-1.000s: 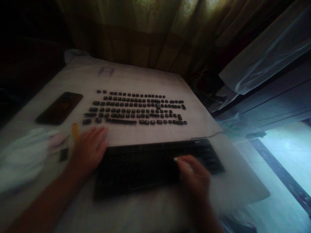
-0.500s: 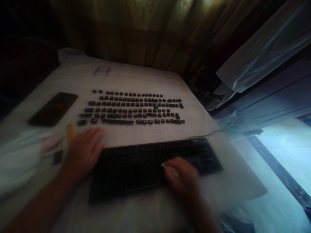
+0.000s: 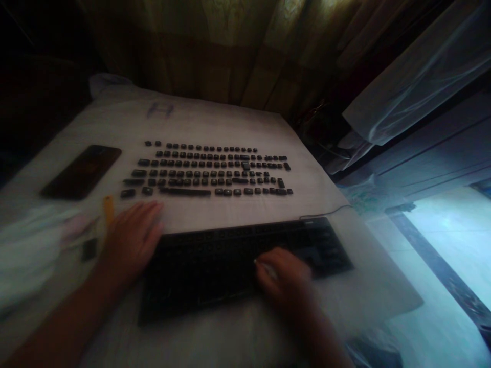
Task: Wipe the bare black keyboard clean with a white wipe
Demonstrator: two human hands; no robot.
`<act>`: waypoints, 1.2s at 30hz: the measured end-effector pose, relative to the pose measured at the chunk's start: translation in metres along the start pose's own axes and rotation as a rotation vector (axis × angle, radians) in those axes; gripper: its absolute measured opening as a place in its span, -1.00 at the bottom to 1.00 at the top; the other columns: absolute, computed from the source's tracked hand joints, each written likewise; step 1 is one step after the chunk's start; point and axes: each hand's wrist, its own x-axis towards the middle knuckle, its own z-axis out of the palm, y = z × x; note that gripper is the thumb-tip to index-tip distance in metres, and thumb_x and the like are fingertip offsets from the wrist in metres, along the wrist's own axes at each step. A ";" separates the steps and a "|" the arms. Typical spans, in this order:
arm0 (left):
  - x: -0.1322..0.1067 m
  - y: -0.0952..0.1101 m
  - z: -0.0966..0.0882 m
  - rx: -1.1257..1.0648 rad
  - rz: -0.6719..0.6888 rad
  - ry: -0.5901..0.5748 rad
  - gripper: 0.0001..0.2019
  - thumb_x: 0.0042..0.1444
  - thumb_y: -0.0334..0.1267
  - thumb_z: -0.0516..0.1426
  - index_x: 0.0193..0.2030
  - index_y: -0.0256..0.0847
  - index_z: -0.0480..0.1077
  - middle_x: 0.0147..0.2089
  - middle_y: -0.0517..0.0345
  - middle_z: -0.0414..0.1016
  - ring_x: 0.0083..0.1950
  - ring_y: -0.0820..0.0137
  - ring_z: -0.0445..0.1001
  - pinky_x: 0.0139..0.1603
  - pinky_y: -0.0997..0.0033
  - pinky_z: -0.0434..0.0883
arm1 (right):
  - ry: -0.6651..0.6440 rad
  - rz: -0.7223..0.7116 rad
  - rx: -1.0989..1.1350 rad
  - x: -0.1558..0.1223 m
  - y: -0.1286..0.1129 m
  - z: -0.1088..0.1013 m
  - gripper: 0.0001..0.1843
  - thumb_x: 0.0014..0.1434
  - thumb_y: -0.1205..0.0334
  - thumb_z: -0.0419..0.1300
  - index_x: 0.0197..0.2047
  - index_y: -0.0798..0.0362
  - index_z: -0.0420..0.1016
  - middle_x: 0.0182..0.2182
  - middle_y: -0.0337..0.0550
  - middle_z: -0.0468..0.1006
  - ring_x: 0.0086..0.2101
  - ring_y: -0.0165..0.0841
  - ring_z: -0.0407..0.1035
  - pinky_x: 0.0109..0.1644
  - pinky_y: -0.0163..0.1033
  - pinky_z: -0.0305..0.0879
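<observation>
A black keyboard base [image 3: 199, 273] lies on the white-covered table in front of me, its keycaps removed. My left hand [image 3: 132, 240] rests at its upper left edge, fingers stretched out and holding nothing. Over the middle right of the base, my right hand [image 3: 284, 273] is closed in a pinch around a small thin white thing [image 3: 272, 271], its pale tip showing at the fingertips. The grip hides most of that thing, and blur keeps its kind unclear. Behind the base, loose black keycaps [image 3: 186, 191] lie in several rows.
A dark phone [image 3: 82, 171] lies at the left. Near my left hand are a yellow strip [image 3: 109, 208], a small dark square [image 3: 89, 249] and a white cloth [image 3: 30, 260]. The keyboard's cable [image 3: 326, 212] runs toward the table's right edge. A curtain [image 3: 238, 61] hangs behind.
My right hand has shifted very slightly to the left over the keyboard base, still pinching the white thing. My left hand stays in place.
</observation>
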 end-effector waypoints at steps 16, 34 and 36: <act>0.000 0.001 0.000 -0.009 0.000 0.000 -0.40 0.31 0.01 -0.22 0.26 -0.29 0.35 0.30 -0.19 0.46 0.35 -0.02 0.37 0.38 -0.18 0.26 | 0.048 0.016 -0.009 -0.009 0.004 0.010 -0.79 0.26 0.34 0.11 -0.38 0.02 0.52 -0.50 -0.18 0.51 -0.45 -0.33 0.42 -0.34 -0.24 0.31; 0.001 -0.002 0.006 0.019 0.023 0.046 -0.28 0.34 0.05 -0.32 0.23 -0.42 0.39 0.26 -0.28 0.48 0.32 -0.08 0.39 0.33 -0.23 0.31 | 0.051 -0.023 -0.048 -0.001 0.000 0.003 -0.77 0.25 0.36 0.10 -0.41 0.05 0.51 -0.53 -0.19 0.50 -0.49 -0.35 0.43 -0.39 -0.27 0.31; 0.001 -0.002 0.005 0.020 0.029 0.049 -0.27 0.34 0.06 -0.32 0.23 -0.44 0.39 0.25 -0.29 0.49 0.31 -0.09 0.40 0.32 -0.24 0.32 | 0.051 -0.032 -0.054 0.000 -0.001 0.003 -0.77 0.24 0.37 0.10 -0.41 0.05 0.51 -0.54 -0.18 0.51 -0.49 -0.34 0.44 -0.39 -0.27 0.32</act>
